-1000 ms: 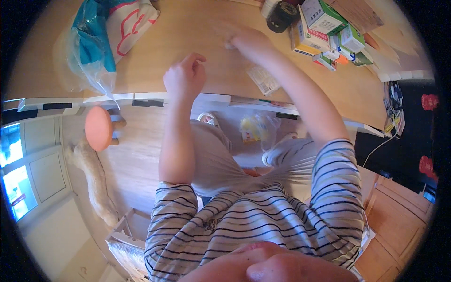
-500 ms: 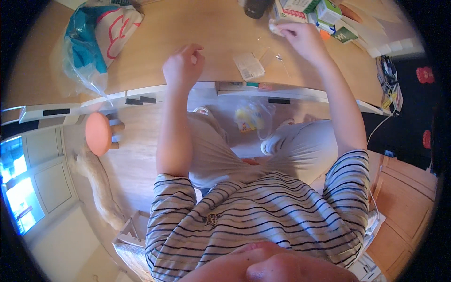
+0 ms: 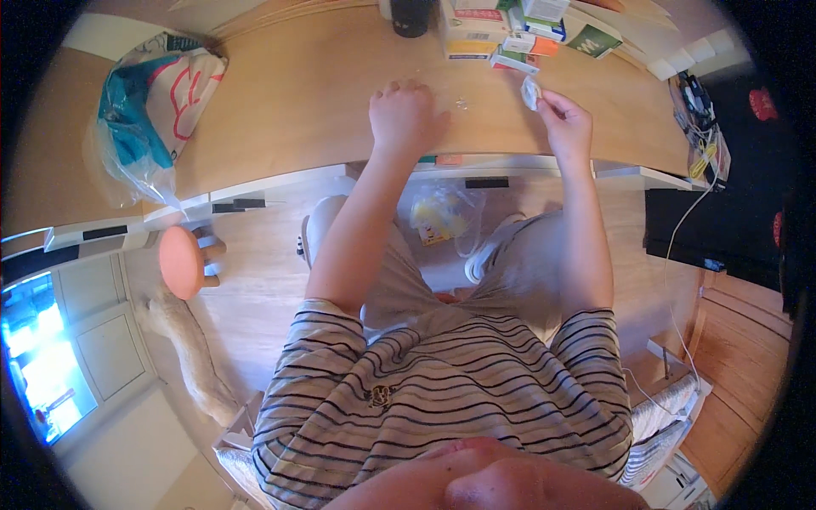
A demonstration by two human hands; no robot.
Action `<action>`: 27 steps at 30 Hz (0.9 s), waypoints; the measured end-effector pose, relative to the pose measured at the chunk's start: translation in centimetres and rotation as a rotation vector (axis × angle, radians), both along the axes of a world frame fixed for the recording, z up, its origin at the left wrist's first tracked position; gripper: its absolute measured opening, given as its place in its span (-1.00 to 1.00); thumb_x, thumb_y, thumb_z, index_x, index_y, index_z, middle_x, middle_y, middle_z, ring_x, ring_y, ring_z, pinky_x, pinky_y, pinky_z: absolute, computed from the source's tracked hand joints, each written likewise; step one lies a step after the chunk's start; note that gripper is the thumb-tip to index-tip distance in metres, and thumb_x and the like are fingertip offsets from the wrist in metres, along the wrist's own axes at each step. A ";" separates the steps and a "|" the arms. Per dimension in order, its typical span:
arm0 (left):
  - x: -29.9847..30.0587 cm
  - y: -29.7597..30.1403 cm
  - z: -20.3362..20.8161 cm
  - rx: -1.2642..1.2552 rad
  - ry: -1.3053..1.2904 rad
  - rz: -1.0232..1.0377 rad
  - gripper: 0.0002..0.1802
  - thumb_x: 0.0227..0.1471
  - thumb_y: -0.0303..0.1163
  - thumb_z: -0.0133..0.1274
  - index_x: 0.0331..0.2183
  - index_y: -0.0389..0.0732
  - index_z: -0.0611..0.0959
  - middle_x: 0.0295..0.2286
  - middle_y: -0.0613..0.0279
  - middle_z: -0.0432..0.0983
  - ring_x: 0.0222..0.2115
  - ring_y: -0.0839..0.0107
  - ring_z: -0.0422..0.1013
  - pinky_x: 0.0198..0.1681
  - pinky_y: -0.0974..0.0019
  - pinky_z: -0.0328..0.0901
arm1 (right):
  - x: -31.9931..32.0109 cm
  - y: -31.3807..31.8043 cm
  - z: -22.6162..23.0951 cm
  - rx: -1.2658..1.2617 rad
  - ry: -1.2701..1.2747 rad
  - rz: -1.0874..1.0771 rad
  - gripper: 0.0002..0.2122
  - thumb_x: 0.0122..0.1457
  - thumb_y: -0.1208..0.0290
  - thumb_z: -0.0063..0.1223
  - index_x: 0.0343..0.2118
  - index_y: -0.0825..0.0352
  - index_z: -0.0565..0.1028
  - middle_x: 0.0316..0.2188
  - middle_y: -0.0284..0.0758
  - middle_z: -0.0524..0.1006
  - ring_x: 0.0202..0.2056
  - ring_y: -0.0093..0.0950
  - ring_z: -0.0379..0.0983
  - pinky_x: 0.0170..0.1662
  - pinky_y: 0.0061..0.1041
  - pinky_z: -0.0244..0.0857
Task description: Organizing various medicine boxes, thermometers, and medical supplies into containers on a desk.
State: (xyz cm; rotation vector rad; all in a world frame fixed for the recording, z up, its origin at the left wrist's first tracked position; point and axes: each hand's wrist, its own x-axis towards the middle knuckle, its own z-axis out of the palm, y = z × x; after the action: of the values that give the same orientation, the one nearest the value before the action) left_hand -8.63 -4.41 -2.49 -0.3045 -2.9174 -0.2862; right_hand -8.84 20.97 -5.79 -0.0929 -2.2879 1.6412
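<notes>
small white piece point(image 3: 529, 93), one, thin and roundish, held over the desk; material cannot be told. desk point(image 3: 306, 93), wood-toned, running left to right across the far part of the scene. stool point(image 3: 181, 262), orange seat, on the floor at left. bag point(image 3: 127, 136), teal and white with clear plastic, far left of the desk. cartons point(image 3: 469, 38), a cluster, mixed colours, far side right of centre. dark cylinder point(image 3: 410, 19), just left of the cartons. hands, two, apart from each other: left hand point(image 3: 401, 115), palm down, fingers bent, its hold on anything beneath cannot be told; right hand point(image 3: 569, 127), thumb and fingers pinched on the piece. glinting bit point(image 3: 461, 104), on the desk between the hands. handling note, by judgement: a light pinch at the edge should spare the piece from creasing; best kept low over bare wood, clear of the cartons, with the left palm steady. position: the piece sits at the right fingertips, on their far left side, well to the right of the left hand.
</notes>
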 end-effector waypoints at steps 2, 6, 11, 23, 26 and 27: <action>-0.4 0.2 -0.6 -0.026 -0.017 0.040 -0.65 -0.24 -0.01 0.16 -0.45 -0.05 0.66 -0.42 0.25 0.53 -0.31 0.30 0.44 -0.25 0.20 0.32 | 0.3 -0.6 0.6 0.007 0.008 -0.009 -0.80 0.04 0.51 0.15 -0.26 0.42 0.56 -0.42 -0.35 0.58 -0.41 -0.65 0.45 -0.29 -0.67 0.32; -1.3 0.5 -0.7 0.196 -0.094 0.037 -0.67 -0.21 -0.08 0.17 -0.41 -0.10 0.65 -0.45 0.17 0.54 -0.35 0.25 0.46 -0.26 0.19 0.34 | 0.7 -1.0 1.0 -0.029 0.046 0.000 -0.81 0.03 0.50 0.16 -0.27 0.40 0.56 -0.46 -0.34 0.58 -0.46 -0.66 0.45 -0.34 -0.67 0.34; -1.6 1.4 0.2 0.559 -0.098 0.028 -0.73 -0.15 -0.23 0.20 -0.38 -0.18 0.63 -0.45 0.16 0.56 -0.38 0.36 0.49 -0.29 0.33 0.36 | 0.8 -1.4 2.6 -0.019 0.021 -0.009 -0.83 0.03 0.51 0.14 -0.28 0.38 0.57 -0.45 -0.32 0.59 -0.44 -0.63 0.49 -0.32 -0.64 0.36; -1.5 1.6 2.0 1.753 0.039 -0.127 -0.94 0.00 -0.58 0.07 -0.41 -0.24 0.52 -0.42 0.19 0.50 -0.41 0.45 0.46 -0.33 0.41 0.39 | 0.3 -1.5 1.8 0.040 0.053 -0.027 -0.83 0.02 0.49 0.13 -0.29 0.36 0.57 -0.46 -0.27 0.60 -0.45 -0.58 0.52 -0.31 -0.60 0.38; -4.1 2.1 3.9 1.939 -0.180 0.163 -0.93 -0.01 -0.53 0.09 -0.41 -0.23 0.52 -0.41 0.19 0.50 -0.41 0.41 0.46 -0.41 0.45 0.35 | -0.3 -1.5 1.6 0.051 0.036 -0.020 -0.83 0.04 0.52 0.12 -0.27 0.39 0.56 -0.42 -0.30 0.59 -0.41 -0.62 0.49 -0.28 -0.63 0.36; -5.2 2.3 4.0 1.947 -0.190 0.176 -0.89 -0.03 -0.51 0.12 -0.37 -0.24 0.54 -0.40 0.20 0.50 -0.40 0.39 0.45 -0.46 0.47 0.31 | -0.3 -1.5 1.5 0.048 0.040 -0.012 -0.83 0.04 0.52 0.12 -0.27 0.39 0.56 -0.42 -0.30 0.59 -0.41 -0.62 0.49 -0.28 -0.63 0.36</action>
State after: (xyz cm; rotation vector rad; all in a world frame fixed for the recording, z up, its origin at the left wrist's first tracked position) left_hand -13.80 -2.08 1.48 0.3135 -1.4557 -2.6139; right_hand -9.16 19.49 -4.25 -0.0613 -2.2905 1.5672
